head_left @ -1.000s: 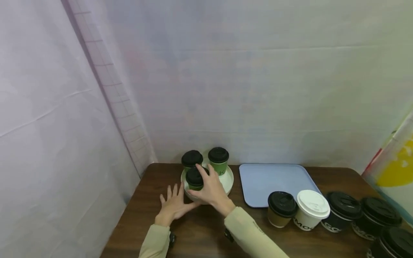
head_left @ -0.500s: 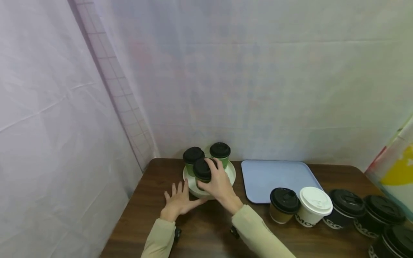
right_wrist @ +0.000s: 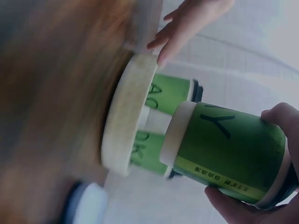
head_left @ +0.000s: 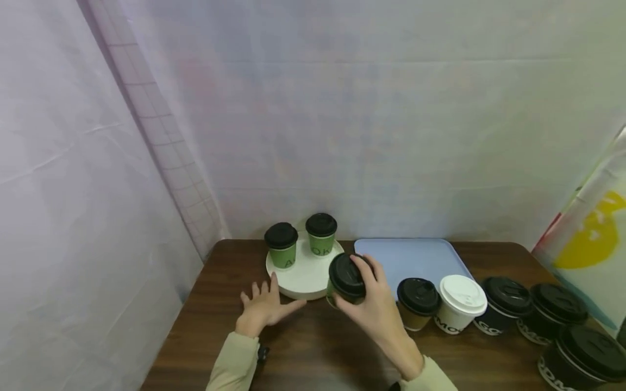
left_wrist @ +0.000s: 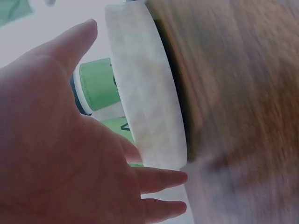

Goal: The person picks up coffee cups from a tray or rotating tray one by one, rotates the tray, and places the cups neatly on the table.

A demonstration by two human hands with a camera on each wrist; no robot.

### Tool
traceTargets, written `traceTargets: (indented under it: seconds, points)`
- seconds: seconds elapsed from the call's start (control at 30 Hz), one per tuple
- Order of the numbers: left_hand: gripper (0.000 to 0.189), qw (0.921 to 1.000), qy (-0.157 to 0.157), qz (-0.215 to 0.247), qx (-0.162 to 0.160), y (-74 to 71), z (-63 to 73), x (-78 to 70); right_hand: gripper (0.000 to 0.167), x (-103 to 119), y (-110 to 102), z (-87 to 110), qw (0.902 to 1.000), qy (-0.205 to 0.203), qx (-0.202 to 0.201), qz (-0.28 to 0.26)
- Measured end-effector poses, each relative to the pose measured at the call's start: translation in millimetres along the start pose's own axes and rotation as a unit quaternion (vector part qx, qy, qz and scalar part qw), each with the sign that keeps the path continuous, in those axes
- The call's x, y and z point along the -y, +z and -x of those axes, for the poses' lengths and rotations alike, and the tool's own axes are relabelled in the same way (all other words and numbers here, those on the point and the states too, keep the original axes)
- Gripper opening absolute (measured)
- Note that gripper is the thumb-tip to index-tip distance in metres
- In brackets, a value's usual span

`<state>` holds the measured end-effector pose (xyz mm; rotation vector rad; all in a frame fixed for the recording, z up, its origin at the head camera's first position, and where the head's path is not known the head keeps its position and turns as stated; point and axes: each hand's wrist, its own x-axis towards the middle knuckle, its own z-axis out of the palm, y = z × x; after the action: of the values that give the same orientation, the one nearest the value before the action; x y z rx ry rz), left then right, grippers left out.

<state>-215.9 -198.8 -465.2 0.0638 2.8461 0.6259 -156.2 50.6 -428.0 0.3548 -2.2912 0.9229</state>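
My right hand (head_left: 383, 307) grips a green paper coffee cup (right_wrist: 219, 149) with a black lid, thumb on one side and fingers on the other. In the head view this cup hangs over the plate's front right edge; its base is clear of the table in the right wrist view. Two more green lidded cups stand upright on the round white plate (head_left: 300, 278): one at the left (head_left: 282, 255), one at the back (head_left: 321, 241). Beside the plate's front left edge is my left hand (head_left: 264, 310), fingers spread and straight, holding nothing.
A pale blue tray (head_left: 411, 258) lies right of the plate. In front of it and further right runs a row of lidded cups: a brown one (head_left: 413, 319), a white one (head_left: 457, 315) and several black ones (head_left: 552, 315). A curtain (head_left: 342, 136) hangs behind the table.
My right hand has lifted the front green cup off the plate and carried it right, toward the plate's edge. The left hand has stayed beside the plate.
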Motion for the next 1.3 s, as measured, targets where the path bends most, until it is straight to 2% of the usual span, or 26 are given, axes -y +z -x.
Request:
traceTargets:
  seconds: [0.23, 0.4, 0.5, 0.63, 0.73, 0.83, 0.9, 0.97, 1.03, 1.13, 1.2, 1.3]
  points:
    - [0.124, 0.9998, -0.003, 0.008, 0.019, -5.4, 4.1, -0.7, 0.086, -22, -46, 53.0, 0.9951, 0.041, -0.081, 0.039]
    - [0.123, 0.9997, -0.004, 0.021, 0.015, -12.7, 2.8, 3.4, 0.085, -45, -87, 79.1, 0.9850, 0.079, -0.137, 0.069]
    - [0.121, 0.9996, -0.005, 0.026, 0.015, -15.4, 1.0, 6.4, 0.085, -62, -109, 89.5, 0.9759, 0.112, -0.154, 0.108]
    - [0.119, 0.9993, -0.003, 0.026, 0.026, -15.7, -0.2, 7.4, 0.085, -86, -133, 101.9, 0.9573, 0.187, -0.147, 0.164]
    - [0.119, 0.9993, -0.004, 0.023, 0.031, -14.5, 0.0, 6.3, 0.084, -102, -145, 110.4, 0.9428, 0.224, -0.138, 0.205]
    - [0.118, 0.9992, -0.006, 0.019, 0.034, -14.0, 1.0, 4.5, 0.077, -116, -152, 117.8, 0.9309, 0.222, -0.145, 0.251]
    - [0.117, 0.9992, -0.006, 0.017, 0.035, -14.2, 1.3, 3.7, 0.090, -124, -155, 119.7, 0.9251, 0.205, -0.162, 0.276]
    - [0.117, 0.9993, -0.006, 0.015, 0.034, -14.4, 1.9, 2.7, 0.095, -130, -158, 120.0, 0.9225, 0.194, -0.170, 0.287]
    - [0.117, 0.9994, -0.005, 0.013, 0.032, -14.4, 2.3, 2.0, 0.091, -132, -161, 117.8, 0.9218, 0.198, -0.165, 0.290]
    - [0.117, 0.9995, -0.003, 0.011, 0.030, -14.2, 3.2, 0.7, 0.078, -133, -166, 114.1, 0.9203, 0.223, -0.140, 0.289]
    - [0.117, 0.9995, -0.002, 0.010, 0.031, -13.8, 3.6, 0.0, 0.079, -134, -170, 113.2, 0.9166, 0.244, -0.121, 0.293]
    - [0.117, 0.9995, -0.001, 0.007, 0.032, -12.8, 3.8, -1.0, 0.078, -136, -174, 116.8, 0.9130, 0.254, -0.112, 0.299]
